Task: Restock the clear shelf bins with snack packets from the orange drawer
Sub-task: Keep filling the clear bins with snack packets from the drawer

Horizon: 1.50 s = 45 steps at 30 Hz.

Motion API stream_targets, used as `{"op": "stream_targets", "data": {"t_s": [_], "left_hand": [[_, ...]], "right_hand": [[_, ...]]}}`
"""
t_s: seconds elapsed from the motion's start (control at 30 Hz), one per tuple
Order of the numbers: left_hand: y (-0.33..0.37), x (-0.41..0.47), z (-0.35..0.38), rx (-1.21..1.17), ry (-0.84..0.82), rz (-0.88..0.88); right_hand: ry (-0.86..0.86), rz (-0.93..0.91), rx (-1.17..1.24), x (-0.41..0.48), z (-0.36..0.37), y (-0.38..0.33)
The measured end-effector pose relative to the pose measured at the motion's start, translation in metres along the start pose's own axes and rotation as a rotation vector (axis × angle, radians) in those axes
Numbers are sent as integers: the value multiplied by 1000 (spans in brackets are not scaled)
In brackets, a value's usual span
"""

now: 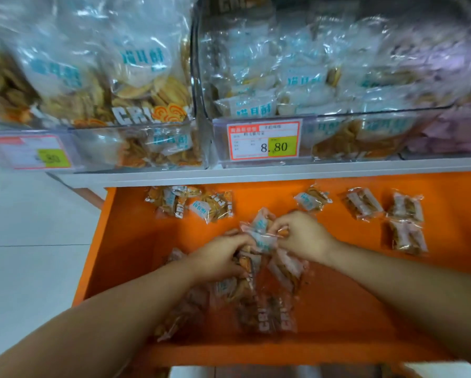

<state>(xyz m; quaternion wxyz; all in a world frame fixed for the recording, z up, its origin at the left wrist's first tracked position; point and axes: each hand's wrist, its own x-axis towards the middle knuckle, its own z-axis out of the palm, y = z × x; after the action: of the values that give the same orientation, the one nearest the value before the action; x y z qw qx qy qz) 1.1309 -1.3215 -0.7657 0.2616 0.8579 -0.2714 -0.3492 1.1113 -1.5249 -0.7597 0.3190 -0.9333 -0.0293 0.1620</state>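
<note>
The orange drawer point(338, 304) is pulled out below the shelf, with snack packets scattered in it. My left hand point(218, 257) and my right hand point(302, 236) meet over the drawer's middle, both closed on a bunch of small clear snack packets point(260, 230). More packets lie under my hands in a pile point(259, 304). Loose packets rest at the drawer's back left point(201, 204), back middle point(312, 199) and right point(405, 222). Above stand the clear shelf bins: the left one point(136, 148) and the middle one point(335, 143), both holding packets.
A white shelf edge point(256, 171) runs just above the drawer's back. Price tags hang on the bin fronts, one reading 8.80 point(264, 140). A bin with pink packets point(447, 132) is at the right. Pale tiled floor point(32, 241) lies to the left.
</note>
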Motion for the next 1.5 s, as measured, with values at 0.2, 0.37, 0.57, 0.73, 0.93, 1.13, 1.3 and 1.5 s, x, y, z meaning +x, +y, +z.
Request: {"op": "stream_targets", "data": {"t_s": [0.2,0.37,0.57,0.73,0.93,1.13,1.3,1.5], "left_hand": [[55,-50,-24,110,121,108],[110,-97,-60,259,279,223],[191,-137,-110,256,494,349],[248,-108,-147,111,719,449],[252,-44,-157,134,936,466],[236,-4,-175,110,994,454],[232,32,-194,-78,981,216],[244,65,-209,-192,684,-84]], "right_hand": [[121,-46,-116,-53,-53,-45],[243,-168,-133,-106,-114,-94],[469,-299,-140,-155,-199,-139],[815,-355,-90,-150,-250,-143],[1106,-453,47,-99,-246,-111],[1158,-576,58,-58,-245,-90],[874,-437,72,-24,-252,-74],[765,-313,86,-3,-278,-66]]}}
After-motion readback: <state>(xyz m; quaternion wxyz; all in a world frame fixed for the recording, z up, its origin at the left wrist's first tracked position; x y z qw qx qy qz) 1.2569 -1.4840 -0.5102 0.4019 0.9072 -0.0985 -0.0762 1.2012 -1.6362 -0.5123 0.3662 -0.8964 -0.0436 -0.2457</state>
